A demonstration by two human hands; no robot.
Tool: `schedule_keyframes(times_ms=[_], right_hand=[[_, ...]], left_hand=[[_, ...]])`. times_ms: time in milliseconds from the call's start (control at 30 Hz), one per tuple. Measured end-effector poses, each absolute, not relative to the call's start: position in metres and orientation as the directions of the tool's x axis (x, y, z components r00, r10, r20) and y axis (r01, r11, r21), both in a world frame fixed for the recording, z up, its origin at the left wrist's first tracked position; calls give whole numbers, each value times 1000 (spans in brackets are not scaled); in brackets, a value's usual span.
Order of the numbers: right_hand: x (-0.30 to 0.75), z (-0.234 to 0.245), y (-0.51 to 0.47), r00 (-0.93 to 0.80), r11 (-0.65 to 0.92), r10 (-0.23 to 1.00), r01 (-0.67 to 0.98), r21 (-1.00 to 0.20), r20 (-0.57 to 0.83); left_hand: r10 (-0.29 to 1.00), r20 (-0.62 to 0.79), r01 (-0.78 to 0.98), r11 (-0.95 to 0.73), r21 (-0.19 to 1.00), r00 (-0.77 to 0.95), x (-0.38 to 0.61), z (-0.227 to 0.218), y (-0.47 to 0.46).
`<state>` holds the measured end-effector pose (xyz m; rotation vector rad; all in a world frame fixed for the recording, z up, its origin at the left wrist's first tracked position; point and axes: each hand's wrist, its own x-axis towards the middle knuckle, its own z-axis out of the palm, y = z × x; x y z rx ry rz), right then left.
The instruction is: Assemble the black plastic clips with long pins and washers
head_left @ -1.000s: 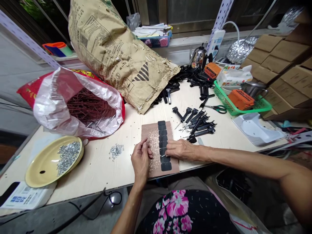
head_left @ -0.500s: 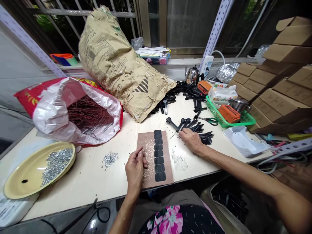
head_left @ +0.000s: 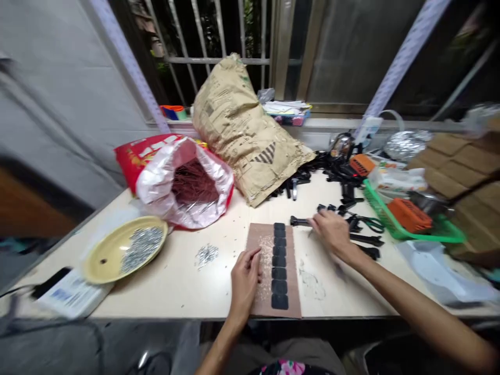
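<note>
My right hand (head_left: 332, 232) is closed at the fingertips on the end of a long black plastic part (head_left: 300, 221) with a blocky head. A thin pin-like sliver shows just below those fingers. Several similar black parts (head_left: 365, 238) lie beside and behind this hand. My left hand (head_left: 245, 276) rests at the left edge of a brown board (head_left: 292, 278), fingers curled and thumb against them; whatever it may hold is hidden. On the board runs a column of black rounded-square pads (head_left: 279, 273), with pale grains scattered to their left.
Left of the board lies a small heap of shiny metal pieces (head_left: 207, 255); more fill a yellow dish (head_left: 97, 260). Behind stand a red-and-white sack (head_left: 156, 182) of brown rods and a large paper sack (head_left: 242, 130). At right are scissors (head_left: 373, 224), a green basket (head_left: 441, 235) and cardboard boxes (head_left: 464, 192).
The view has swung left, so everything sits further right. The black part at my right fingertips has turned from slanted to nearly level. My left hand stays at the board.
</note>
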<state>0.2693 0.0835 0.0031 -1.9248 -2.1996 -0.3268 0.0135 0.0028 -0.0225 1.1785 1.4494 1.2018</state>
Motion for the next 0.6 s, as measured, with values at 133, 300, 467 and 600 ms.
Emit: schedule_keyframes(times_ms=[133,300,467,600], right_hand=[[253,17,147,44,-9,990,968,-251,134],[233,8,213,161,-119,981,942,-314,109],[215,-6,245,254,-217,966,899,-381,49],[226,-2,246,330,-304,944,847,-437,-17]], left_hand=[[987,-85,116,101,988,-136,10,-22,8],[977,-160,98,174,980,-143,9,-19,13],[955,-265,50,274,961,-134,10,-14,18],[942,-315,-22,314,949,-116,5,-3,28]])
